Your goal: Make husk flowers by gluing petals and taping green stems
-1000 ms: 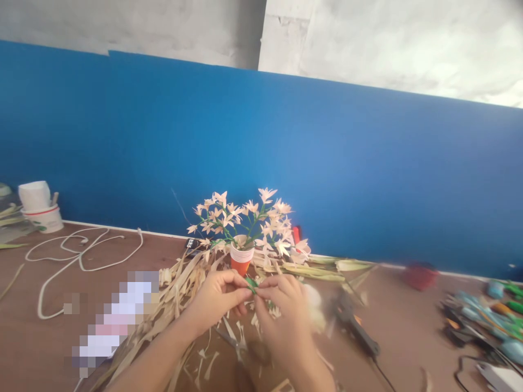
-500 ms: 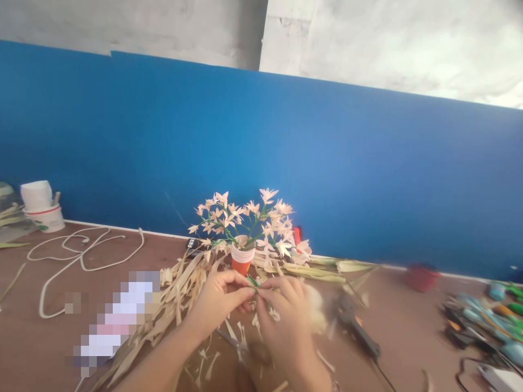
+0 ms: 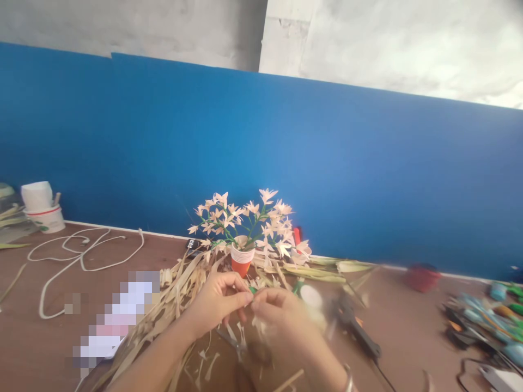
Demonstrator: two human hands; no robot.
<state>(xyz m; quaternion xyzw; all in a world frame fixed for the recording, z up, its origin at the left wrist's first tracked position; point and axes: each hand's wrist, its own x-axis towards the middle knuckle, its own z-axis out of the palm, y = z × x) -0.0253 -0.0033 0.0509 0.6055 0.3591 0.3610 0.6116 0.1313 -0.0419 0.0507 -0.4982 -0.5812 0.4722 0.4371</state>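
Observation:
My left hand (image 3: pixel 224 296) is closed in a pinch, and a small green strip (image 3: pixel 253 290) shows at its fingertips. My right hand (image 3: pixel 280 310) meets it from the other side, thumb and fingers pressed together on the same strip. Most of the strip is hidden by the fingers, so I cannot tell its full shape. Just behind the hands stands an orange and white paper cup (image 3: pixel 242 261) holding green stems with many pale flowers (image 3: pixel 229 218). Scissors (image 3: pixel 237 344) lie below the hands among pale scraps.
Dried husks (image 3: pixel 180 291) spread left of the cup. Right of my hands are a blurred white roll (image 3: pixel 311 296) and a glue gun (image 3: pixel 356 326). A white cable (image 3: pixel 77 256) and stacked tubs (image 3: pixel 44 212) lie left. Assorted tools (image 3: pixel 482 321) crowd the right side before the blue wall (image 3: pixel 327 174).
My right hand has turned and lowered slightly, its fingers drawing into a tighter pinch. The white roll behind it now shows more. The left hand has hardly moved.

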